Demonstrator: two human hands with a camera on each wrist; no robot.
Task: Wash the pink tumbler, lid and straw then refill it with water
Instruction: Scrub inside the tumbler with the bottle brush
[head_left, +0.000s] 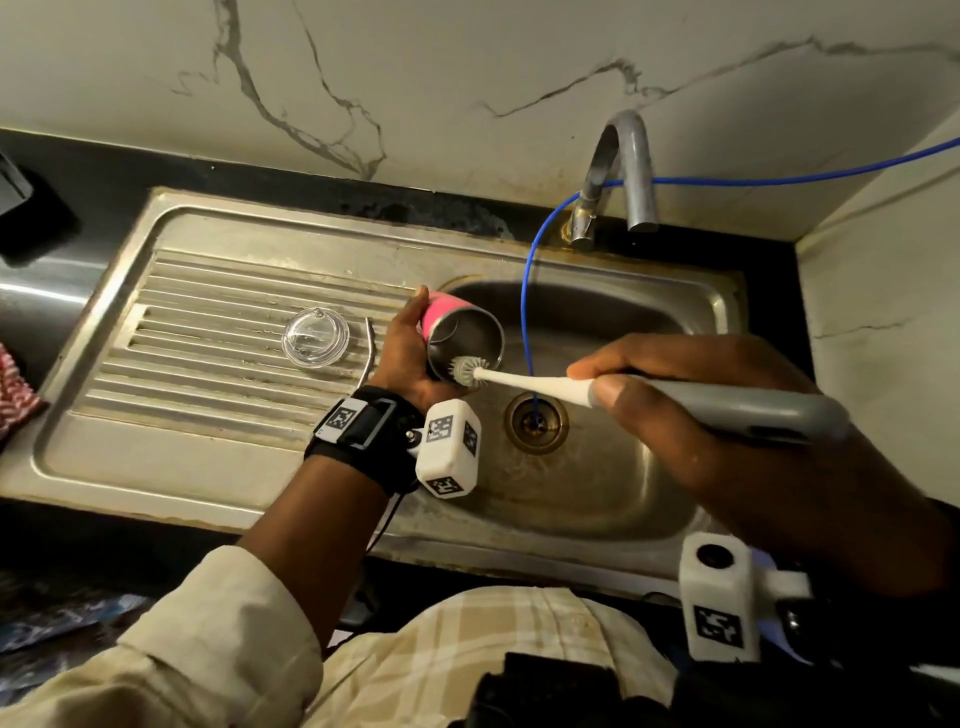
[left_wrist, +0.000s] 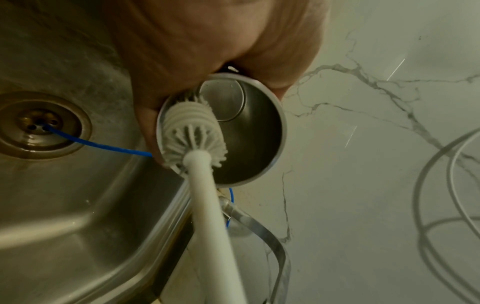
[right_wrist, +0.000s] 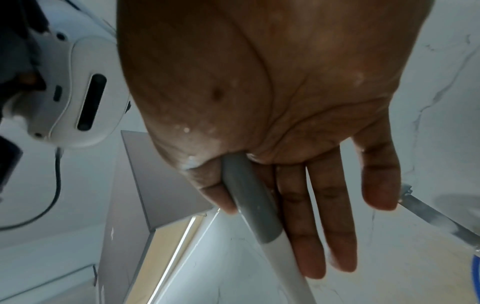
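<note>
My left hand (head_left: 402, 353) grips the pink tumbler (head_left: 441, 312) on its side over the sink basin, steel mouth (left_wrist: 249, 131) facing right. My right hand (head_left: 675, 384) holds the grey handle (right_wrist: 246, 197) of a white bottle brush (head_left: 524, 382), thumb pinching it against the extended fingers. The brush's bristle head (left_wrist: 192, 133) sits at the tumbler's rim, partly inside. The clear lid (head_left: 315, 336) lies on the ribbed drainboard. A curved metal straw (head_left: 370, 345) lies beside it, partly hidden by my left hand.
The steel sink (head_left: 691, 306) has a drain (head_left: 536, 422) with a thin blue tube (head_left: 525, 312) running into it. A grey tap (head_left: 631, 171) stands behind the basin at the marble wall. A red-and-white cloth (head_left: 15, 389) lies at the far left.
</note>
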